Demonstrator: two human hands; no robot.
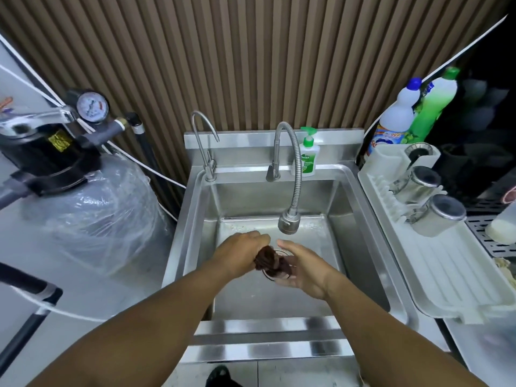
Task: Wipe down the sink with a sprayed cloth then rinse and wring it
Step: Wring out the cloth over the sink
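Observation:
Over the middle of the steel sink [360,227], my left hand [237,252] grips the top of a dark brown cloth [272,262] that is bunched and twisted. My right hand [303,270] is cupped under and beside the cloth's lower end, fingers apart, touching it. The cloth hangs above the drain, which is mostly hidden behind it. The flexible faucet head [288,223] hangs just beyond my hands; I see no water stream from it.
A thin gooseneck tap [202,143] and a soap pump bottle [307,155] stand on the sink's back ledge. A white drying rack [446,275] with steel cups sits to the right, cleaner bottles [413,113] behind it. A wrapped tank with a gauge [92,107] stands left.

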